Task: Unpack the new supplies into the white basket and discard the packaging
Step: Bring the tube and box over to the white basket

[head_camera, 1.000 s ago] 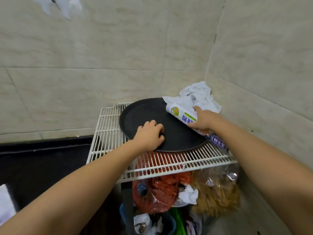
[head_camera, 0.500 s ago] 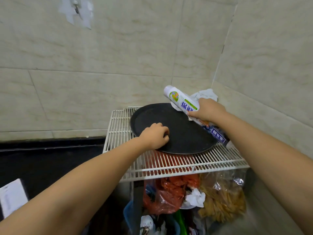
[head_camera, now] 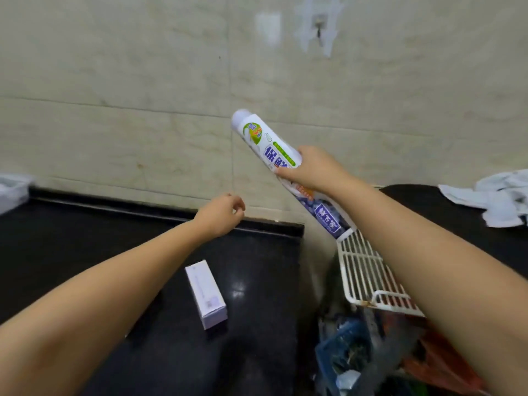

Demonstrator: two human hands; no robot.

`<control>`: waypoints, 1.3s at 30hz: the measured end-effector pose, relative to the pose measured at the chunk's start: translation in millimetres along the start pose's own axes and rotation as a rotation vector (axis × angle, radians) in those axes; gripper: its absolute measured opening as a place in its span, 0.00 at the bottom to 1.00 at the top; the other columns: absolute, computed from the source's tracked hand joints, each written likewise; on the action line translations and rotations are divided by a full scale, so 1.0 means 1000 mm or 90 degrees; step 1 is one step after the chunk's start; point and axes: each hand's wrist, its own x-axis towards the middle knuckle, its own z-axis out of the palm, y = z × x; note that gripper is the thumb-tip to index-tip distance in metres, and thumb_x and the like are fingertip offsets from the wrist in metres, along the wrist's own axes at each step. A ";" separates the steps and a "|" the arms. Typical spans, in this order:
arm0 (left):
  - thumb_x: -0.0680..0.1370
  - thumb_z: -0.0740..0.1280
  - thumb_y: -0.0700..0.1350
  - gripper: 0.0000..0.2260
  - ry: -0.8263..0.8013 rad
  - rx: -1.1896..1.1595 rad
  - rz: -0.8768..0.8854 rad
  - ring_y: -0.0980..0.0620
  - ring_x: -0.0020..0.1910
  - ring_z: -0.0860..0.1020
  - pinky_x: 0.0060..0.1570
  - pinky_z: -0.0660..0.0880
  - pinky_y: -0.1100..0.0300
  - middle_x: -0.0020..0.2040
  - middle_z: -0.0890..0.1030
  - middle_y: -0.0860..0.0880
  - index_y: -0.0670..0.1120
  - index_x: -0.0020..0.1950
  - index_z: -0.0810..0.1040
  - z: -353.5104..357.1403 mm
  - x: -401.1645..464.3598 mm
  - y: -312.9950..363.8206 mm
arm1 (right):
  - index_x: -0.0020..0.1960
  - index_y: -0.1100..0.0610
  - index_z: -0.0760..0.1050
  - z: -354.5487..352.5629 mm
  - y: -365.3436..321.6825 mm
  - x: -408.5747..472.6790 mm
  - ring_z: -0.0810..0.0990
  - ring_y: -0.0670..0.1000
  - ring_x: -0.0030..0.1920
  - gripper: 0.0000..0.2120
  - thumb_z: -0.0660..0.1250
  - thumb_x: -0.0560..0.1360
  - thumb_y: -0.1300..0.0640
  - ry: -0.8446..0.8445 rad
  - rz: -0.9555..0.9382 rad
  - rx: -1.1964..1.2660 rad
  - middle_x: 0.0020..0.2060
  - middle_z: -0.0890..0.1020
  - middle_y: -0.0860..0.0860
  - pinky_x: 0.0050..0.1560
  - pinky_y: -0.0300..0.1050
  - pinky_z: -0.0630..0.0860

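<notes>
My right hand grips a long white roll of cling film with green and purple printing, held up at a slant in front of the tiled wall. Its lower end hangs over the corner of the white wire rack. My left hand hovers above the black countertop with fingers loosely curled and nothing in it. A small white carton lies on the counter below my left forearm. A white object shows at the far left edge, too cut off to identify.
A black round tray and a crumpled white cloth sit on the rack at right. Under the rack are bags of rubbish and a blue bin. A hook is stuck on the wall above.
My right hand has lifted the roll off the rack and swung it left. My left hand has left the black tray and now hangs over the counter. The view has turned left.
</notes>
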 end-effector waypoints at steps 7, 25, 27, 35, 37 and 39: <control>0.75 0.59 0.45 0.12 -0.073 -0.002 -0.153 0.38 0.57 0.74 0.56 0.73 0.48 0.58 0.74 0.39 0.43 0.55 0.75 0.038 -0.022 -0.097 | 0.48 0.53 0.72 0.126 -0.061 0.007 0.79 0.57 0.45 0.18 0.70 0.68 0.41 -0.084 0.034 0.106 0.49 0.82 0.56 0.41 0.46 0.72; 0.74 0.64 0.51 0.36 -0.090 -0.065 -0.482 0.36 0.66 0.65 0.57 0.70 0.47 0.76 0.46 0.38 0.50 0.76 0.47 0.153 -0.057 -0.112 | 0.54 0.58 0.71 0.221 0.015 -0.033 0.79 0.55 0.43 0.26 0.68 0.69 0.38 -0.223 0.123 -0.014 0.50 0.80 0.56 0.37 0.46 0.73; 0.73 0.64 0.52 0.36 -0.034 -0.047 -0.466 0.37 0.65 0.66 0.54 0.70 0.47 0.73 0.54 0.38 0.48 0.75 0.48 0.130 -0.064 -0.119 | 0.54 0.58 0.71 0.220 0.001 -0.025 0.78 0.54 0.41 0.26 0.68 0.69 0.38 -0.223 0.095 0.004 0.49 0.80 0.56 0.36 0.44 0.71; 0.72 0.66 0.54 0.32 0.262 -0.032 -0.532 0.40 0.59 0.72 0.48 0.71 0.49 0.61 0.69 0.41 0.41 0.70 0.59 -0.034 -0.138 -0.192 | 0.54 0.58 0.72 0.233 -0.146 0.005 0.78 0.55 0.42 0.27 0.68 0.68 0.38 -0.232 -0.101 0.071 0.50 0.80 0.55 0.37 0.45 0.72; 0.72 0.66 0.54 0.29 0.311 -0.035 -0.576 0.40 0.57 0.74 0.50 0.74 0.47 0.61 0.70 0.41 0.42 0.68 0.62 -0.071 -0.176 -0.220 | 0.54 0.57 0.71 0.244 -0.196 0.004 0.78 0.54 0.42 0.27 0.68 0.67 0.38 -0.246 -0.152 0.088 0.50 0.80 0.55 0.37 0.45 0.72; 0.72 0.67 0.54 0.28 0.340 -0.036 -0.624 0.41 0.54 0.75 0.49 0.76 0.48 0.60 0.70 0.42 0.44 0.66 0.63 -0.100 -0.218 -0.249 | 0.54 0.58 0.71 0.257 -0.246 -0.001 0.80 0.55 0.43 0.27 0.68 0.67 0.37 -0.263 -0.205 0.092 0.49 0.80 0.55 0.37 0.45 0.72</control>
